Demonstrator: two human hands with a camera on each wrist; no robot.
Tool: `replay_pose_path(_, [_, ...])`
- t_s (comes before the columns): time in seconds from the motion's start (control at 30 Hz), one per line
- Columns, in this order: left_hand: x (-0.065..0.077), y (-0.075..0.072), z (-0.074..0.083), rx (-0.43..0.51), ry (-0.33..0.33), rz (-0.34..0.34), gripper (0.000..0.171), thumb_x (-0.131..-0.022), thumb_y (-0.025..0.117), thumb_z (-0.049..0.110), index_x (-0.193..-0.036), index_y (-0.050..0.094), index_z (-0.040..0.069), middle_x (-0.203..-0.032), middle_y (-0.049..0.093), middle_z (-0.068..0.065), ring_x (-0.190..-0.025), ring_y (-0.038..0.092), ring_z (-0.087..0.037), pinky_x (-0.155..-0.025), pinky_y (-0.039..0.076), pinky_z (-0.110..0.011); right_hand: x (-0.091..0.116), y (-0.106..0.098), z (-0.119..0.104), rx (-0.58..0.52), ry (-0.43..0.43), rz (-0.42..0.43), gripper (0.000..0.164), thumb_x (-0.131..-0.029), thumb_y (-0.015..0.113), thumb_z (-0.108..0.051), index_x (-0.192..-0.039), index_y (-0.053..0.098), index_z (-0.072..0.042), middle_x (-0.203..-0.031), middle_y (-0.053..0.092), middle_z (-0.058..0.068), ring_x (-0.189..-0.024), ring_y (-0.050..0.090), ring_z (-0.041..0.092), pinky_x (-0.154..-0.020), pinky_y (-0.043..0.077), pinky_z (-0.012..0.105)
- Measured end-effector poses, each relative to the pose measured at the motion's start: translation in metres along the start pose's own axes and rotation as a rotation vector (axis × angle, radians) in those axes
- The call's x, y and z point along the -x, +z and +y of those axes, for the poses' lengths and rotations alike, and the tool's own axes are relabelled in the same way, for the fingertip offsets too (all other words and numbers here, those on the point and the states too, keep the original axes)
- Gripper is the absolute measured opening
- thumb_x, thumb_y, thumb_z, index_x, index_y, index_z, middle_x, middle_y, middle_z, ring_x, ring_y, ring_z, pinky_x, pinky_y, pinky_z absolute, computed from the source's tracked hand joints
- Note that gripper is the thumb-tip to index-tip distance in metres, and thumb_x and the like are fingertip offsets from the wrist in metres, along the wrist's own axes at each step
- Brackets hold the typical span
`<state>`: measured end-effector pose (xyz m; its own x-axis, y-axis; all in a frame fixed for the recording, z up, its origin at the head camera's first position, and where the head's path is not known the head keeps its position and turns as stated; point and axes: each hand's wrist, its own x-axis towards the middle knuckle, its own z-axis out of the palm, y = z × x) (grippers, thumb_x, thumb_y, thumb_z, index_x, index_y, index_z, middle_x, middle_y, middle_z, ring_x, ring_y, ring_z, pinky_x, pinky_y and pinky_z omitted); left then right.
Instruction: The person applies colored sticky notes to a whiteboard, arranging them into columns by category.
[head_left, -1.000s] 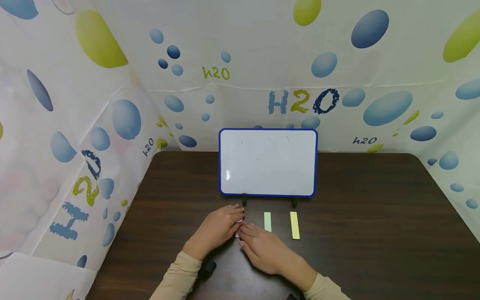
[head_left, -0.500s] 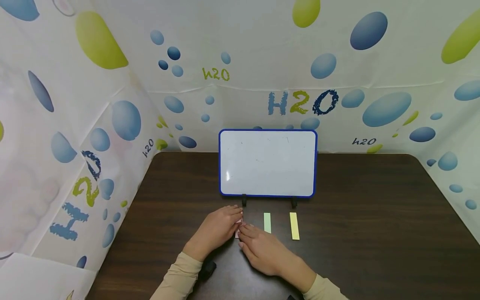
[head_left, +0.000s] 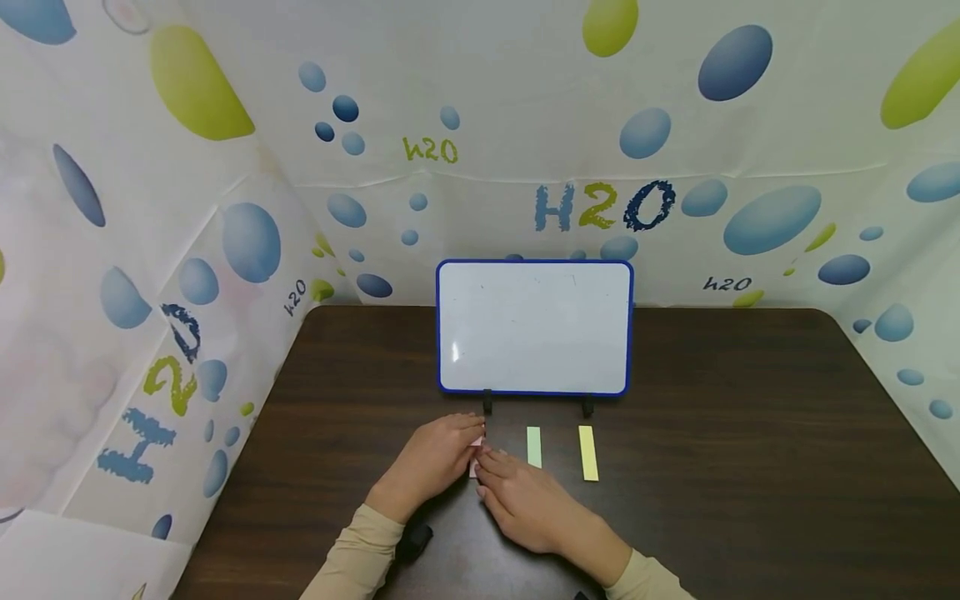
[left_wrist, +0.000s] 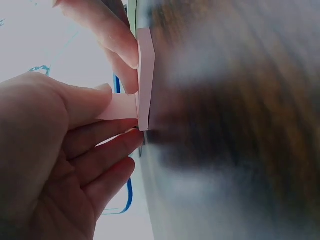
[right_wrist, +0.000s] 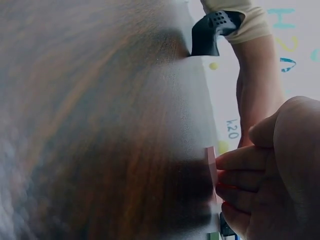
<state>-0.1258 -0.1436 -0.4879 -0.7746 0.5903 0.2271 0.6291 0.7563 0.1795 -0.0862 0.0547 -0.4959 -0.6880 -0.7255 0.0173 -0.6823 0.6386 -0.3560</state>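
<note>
A pink sticky-note pad (head_left: 473,472) (left_wrist: 145,80) lies on the table under both hands, mostly covered in the head view. My left hand (head_left: 433,454) pinches a pink sticky note (left_wrist: 121,106) between thumb and fingers; this sheet stands up from the pad's top, its base still at the pad. Fairly straight fingers of my right hand (head_left: 528,498) rest on the same pad (right_wrist: 212,170) and press its near part. To the right lie a narrow green pad (head_left: 534,446), partly behind the right hand, and a narrow yellow pad (head_left: 588,452).
A whiteboard (head_left: 536,325) with a blue frame stands upright on black feet (head_left: 588,406) just beyond the pads. The dark wooden table (head_left: 735,433) meets a patterned curtain (head_left: 480,208) at the back and left. A white sheet (head_left: 82,558) shows at lower left.
Both hands stay nearly still at the pink pad. The head view has shifted very slightly; the green and yellow pads have not moved.
</note>
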Motion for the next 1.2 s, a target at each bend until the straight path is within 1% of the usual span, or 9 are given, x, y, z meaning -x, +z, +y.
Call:
replay_pose_path(0.23, [0.0008,-0.0025,-0.0032,0.097,-0.026,0.025,0.022,-0.095,0.068,0.007,-0.115,0.076,0.002,-0.121,0.075,-0.012,-0.115,0.071,-0.028,-0.1,0.058,-0.044,-0.0001,-0.0005,-0.0007,-0.016,0.001,-0.012,0.046,-0.111,0.037,-0.029,-0.148,0.053,-0.006,-0.158,0.047,0.009,-0.148,0.044,0.022,-0.122,0.039,0.04])
replay_pose_path(0.33, [0.0,-0.0051,-0.0031,0.117,-0.033,0.039,0.02,-0.096,0.067,0.007,-0.113,0.076,0.003,-0.121,0.075,-0.012,-0.115,0.071,-0.028,-0.1,0.058,-0.045,0.0,-0.0002,-0.0009,-0.016,0.003,-0.011,0.046,-0.111,0.037,-0.029,-0.147,0.054,-0.006,-0.158,0.048,0.009,-0.148,0.044,0.022,-0.122,0.04,0.04])
replay_pose_path(0.53, [-0.0002,-0.0061,-0.0034,0.118,-0.062,0.049,0.021,-0.097,0.067,0.009,-0.116,0.076,0.005,-0.123,0.074,-0.01,-0.118,0.07,-0.026,-0.102,0.057,-0.044,0.0002,0.0003,-0.0006,-0.011,0.002,-0.011,0.046,-0.111,0.037,-0.029,-0.147,0.055,-0.006,-0.157,0.048,0.009,-0.148,0.045,0.022,-0.122,0.04,0.04])
replay_pose_path(0.67, [0.0,-0.0059,-0.003,0.117,-0.081,0.071,0.024,-0.096,0.069,0.01,-0.119,0.075,0.005,-0.125,0.074,-0.009,-0.119,0.07,-0.025,-0.102,0.057,-0.043,0.0004,0.0006,-0.0004,-0.006,-0.003,-0.005,0.046,-0.111,0.037,-0.029,-0.146,0.055,-0.006,-0.157,0.048,0.009,-0.148,0.045,0.022,-0.121,0.04,0.04])
replay_pose_path(0.93, [0.0,-0.006,-0.0025,0.102,-0.075,0.117,0.022,-0.096,0.069,0.009,-0.117,0.076,0.005,-0.126,0.074,-0.009,-0.12,0.069,-0.025,-0.102,0.057,-0.043,0.0009,0.0022,0.0003,0.008,-0.024,0.022,0.045,-0.111,0.037,-0.029,-0.144,0.058,-0.006,-0.153,0.053,0.009,-0.145,0.048,0.024,-0.119,0.043,0.041])
replay_pose_path(1.1, [-0.0006,-0.0063,-0.0029,0.097,-0.076,0.147,0.023,-0.096,0.07,0.008,-0.118,0.076,0.005,-0.126,0.074,-0.009,-0.12,0.069,-0.025,-0.101,0.057,-0.043,0.0013,0.0019,0.0004,0.01,-0.02,0.022,0.046,-0.111,0.037,-0.03,-0.144,0.058,-0.006,-0.153,0.053,0.009,-0.146,0.047,0.023,-0.12,0.042,0.041])
replay_pose_path(1.2, [-0.0003,-0.0063,-0.0037,0.103,-0.078,0.163,0.024,-0.095,0.07,0.008,-0.118,0.076,0.005,-0.125,0.074,-0.008,-0.12,0.069,-0.025,-0.101,0.057,-0.043,0.0014,0.0011,-0.0002,0.014,-0.013,0.015,0.047,-0.111,0.036,-0.031,-0.145,0.056,-0.007,-0.156,0.05,0.008,-0.147,0.046,0.022,-0.12,0.042,0.04])
